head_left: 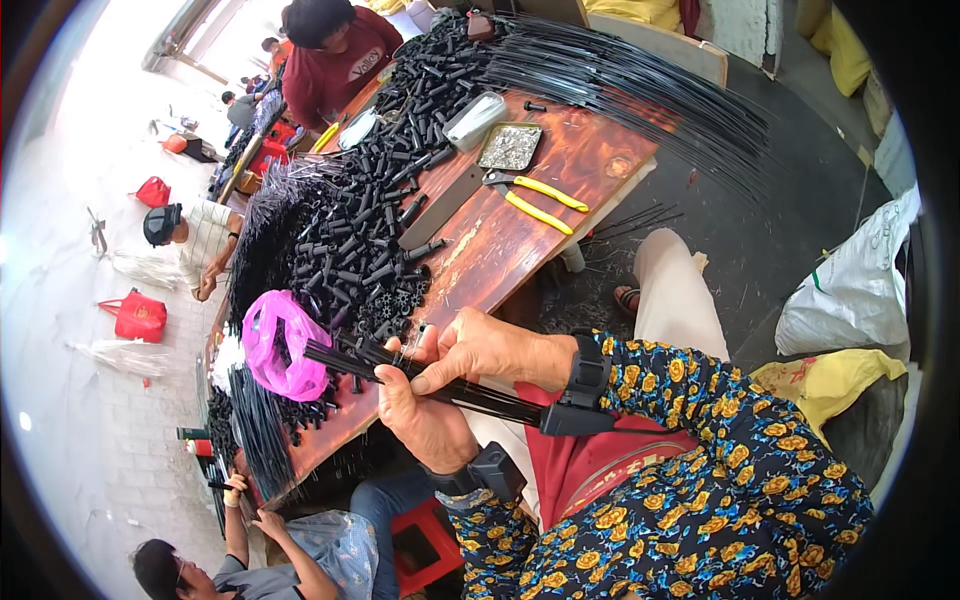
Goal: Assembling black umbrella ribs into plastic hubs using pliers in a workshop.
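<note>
A bundle of thin black rods (490, 398) lies across both my hands, its thicker dark ends pointing toward the pile on the table. My left hand (428, 422) is closed around it from below. My right hand (500, 350) grips the same bundle from above, thumb pressed along it; fine pale slivers show by its fingertips, too small to name. Just beyond my hands, a pink plastic bag (262, 350) rests against heaped short black plastic tubes (350, 245). Yellow-handled pliers (540, 188) lie on the wooden table (480, 262).
A small tray of metal bits (510, 147), a clear plastic box (474, 122) and a flat dark strip (440, 208) are on the table. Long black rods (640, 85) overhang its far right edge. Co-workers sit around; a red stool (425, 545) and white sack (850, 285) stand nearby.
</note>
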Available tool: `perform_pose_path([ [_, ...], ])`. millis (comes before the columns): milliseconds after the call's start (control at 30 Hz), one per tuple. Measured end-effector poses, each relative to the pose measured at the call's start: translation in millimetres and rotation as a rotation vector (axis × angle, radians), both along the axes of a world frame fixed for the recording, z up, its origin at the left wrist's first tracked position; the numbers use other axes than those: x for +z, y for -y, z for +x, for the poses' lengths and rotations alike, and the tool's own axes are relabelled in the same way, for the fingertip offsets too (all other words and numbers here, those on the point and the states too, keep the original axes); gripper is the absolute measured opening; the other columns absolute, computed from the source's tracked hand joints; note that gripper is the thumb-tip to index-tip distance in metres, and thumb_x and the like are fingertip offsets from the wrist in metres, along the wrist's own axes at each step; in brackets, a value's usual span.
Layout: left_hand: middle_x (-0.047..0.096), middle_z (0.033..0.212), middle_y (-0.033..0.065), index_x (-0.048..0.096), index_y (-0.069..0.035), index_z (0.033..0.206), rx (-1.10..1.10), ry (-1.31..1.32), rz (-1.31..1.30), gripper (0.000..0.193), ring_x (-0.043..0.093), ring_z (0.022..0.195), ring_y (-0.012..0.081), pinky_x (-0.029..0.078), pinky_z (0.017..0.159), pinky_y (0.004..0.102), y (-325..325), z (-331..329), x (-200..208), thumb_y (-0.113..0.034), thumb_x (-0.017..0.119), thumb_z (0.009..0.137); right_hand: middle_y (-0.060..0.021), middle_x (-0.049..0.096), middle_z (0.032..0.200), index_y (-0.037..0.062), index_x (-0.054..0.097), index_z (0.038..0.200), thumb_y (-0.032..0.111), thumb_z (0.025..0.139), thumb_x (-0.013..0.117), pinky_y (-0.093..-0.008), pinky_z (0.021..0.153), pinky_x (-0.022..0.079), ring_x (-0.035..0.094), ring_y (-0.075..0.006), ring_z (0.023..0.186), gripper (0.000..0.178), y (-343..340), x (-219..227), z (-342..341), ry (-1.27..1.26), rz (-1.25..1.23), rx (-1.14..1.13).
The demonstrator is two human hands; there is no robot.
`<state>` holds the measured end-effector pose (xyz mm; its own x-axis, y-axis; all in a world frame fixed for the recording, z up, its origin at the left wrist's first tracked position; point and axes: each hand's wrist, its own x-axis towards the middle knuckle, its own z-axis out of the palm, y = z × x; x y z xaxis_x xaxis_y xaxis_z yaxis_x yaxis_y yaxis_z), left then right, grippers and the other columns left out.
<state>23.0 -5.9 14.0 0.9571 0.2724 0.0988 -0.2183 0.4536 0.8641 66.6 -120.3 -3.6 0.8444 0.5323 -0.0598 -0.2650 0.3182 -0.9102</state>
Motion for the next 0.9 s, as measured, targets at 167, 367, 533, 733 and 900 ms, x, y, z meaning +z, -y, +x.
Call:
perform_pose_path([
  [167, 0.064, 0.092, 0.0146, 0.052, 0.0, 0.119, -0.199, 0.041, -0.208, 0.048, 0.061, 0.107, 0.0317, 0.044, 0.1, 0.0469, -20, 14, -20, -0.042, 0.056, 0.096, 0.0059, 0.055, 0.068, 0.0075, 0.069, 0.077, 0.029, 0.068, 0.087, -0.0237, 0.052, 0.032, 0.044, -0.0043, 0.06, 0.029, -5, -13, 12, -0.025, 0.074, 0.056],
  [367, 0.064, 0.086, 0.0106, 0.056, -0.002, 0.114, -0.327, 0.086, -0.239, 0.044, 0.064, 0.104, 0.034, 0.039, 0.105, 0.0477, -19, 22, -22, -0.042, 0.055, 0.096, 0.0094, 0.043, 0.06, 0.0125, 0.062, 0.068, 0.028, 0.067, 0.089, -0.0231, 0.046, 0.023, 0.036, -0.0023, 0.051, 0.031, -2, -15, 16, -0.001, 0.161, 0.063],
  [533, 0.066, 0.084, 0.0122, 0.054, -0.004, 0.118, -0.417, 0.093, -0.182, 0.049, 0.053, 0.123, 0.038, 0.01, 0.119, 0.0514, -29, 25, -30, -0.047, 0.049, 0.097, 0.0084, 0.044, 0.057, 0.014, 0.059, 0.064, 0.029, 0.069, 0.088, -0.0237, 0.046, 0.025, 0.039, -0.0045, 0.051, 0.033, 5, -15, 20, 0.045, 0.128, 0.151],
  [733, 0.065, 0.082, 0.013, 0.053, -0.003, 0.12, -0.421, 0.074, -0.23, 0.048, 0.055, 0.114, 0.0393, 0.02, 0.11, 0.0488, -28, 22, -33, -0.046, 0.049, 0.097, 0.0068, 0.044, 0.057, 0.0122, 0.056, 0.06, 0.027, 0.072, 0.085, -0.0231, 0.049, 0.031, 0.042, -0.0046, 0.053, 0.035, 12, -5, 15, -0.004, 0.076, 0.163],
  [900, 0.062, 0.085, 0.0121, 0.053, -0.002, 0.118, -0.403, 0.1, -0.288, 0.044, 0.058, 0.094, 0.0304, 0.046, 0.092, 0.0422, -24, 22, -35, -0.04, 0.055, 0.096, 0.0061, 0.05, 0.06, 0.0127, 0.06, 0.067, 0.028, 0.073, 0.084, -0.0201, 0.049, 0.038, 0.048, -0.0044, 0.053, 0.029, 15, -9, 13, 0.065, -0.006, 0.115],
])
